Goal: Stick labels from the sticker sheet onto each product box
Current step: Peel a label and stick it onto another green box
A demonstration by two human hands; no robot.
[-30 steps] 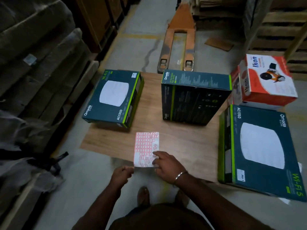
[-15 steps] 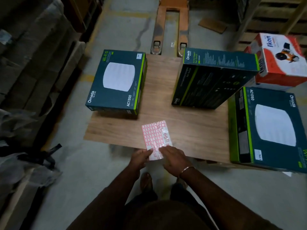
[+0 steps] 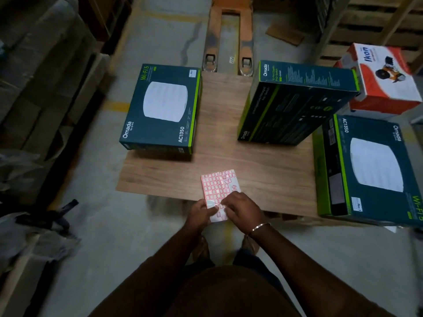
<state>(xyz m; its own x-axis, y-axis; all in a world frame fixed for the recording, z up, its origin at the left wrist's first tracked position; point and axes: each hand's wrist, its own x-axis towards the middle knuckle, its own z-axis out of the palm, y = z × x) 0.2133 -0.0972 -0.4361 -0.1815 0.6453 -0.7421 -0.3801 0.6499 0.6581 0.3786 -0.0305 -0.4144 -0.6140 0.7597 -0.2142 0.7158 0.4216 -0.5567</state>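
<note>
Head view looks down on a wood-grain board lying low over a grey concrete warehouse floor, with the forks of an orange pallet jack running off toward the top centre of the frame. Wooden pallets fill the upper right, and wrapped stacked goods line the left edge.

On the board's left part lies a flat Omada Wi-Fi 5 box with a small white label at its far right corner. At centre right, an Omada switch box stands on edge. A second AC1350 box lies at the right, beside a red and white Ikon box in the upper right.

At lower centre, the sticker sheet of red-bordered labels is held over the board's near edge. The left hand grips its lower left edge, thumb on top. The right hand, a metal bangle on its wrist, has curled fingertips pinching at the sheet's lower right area.
</note>
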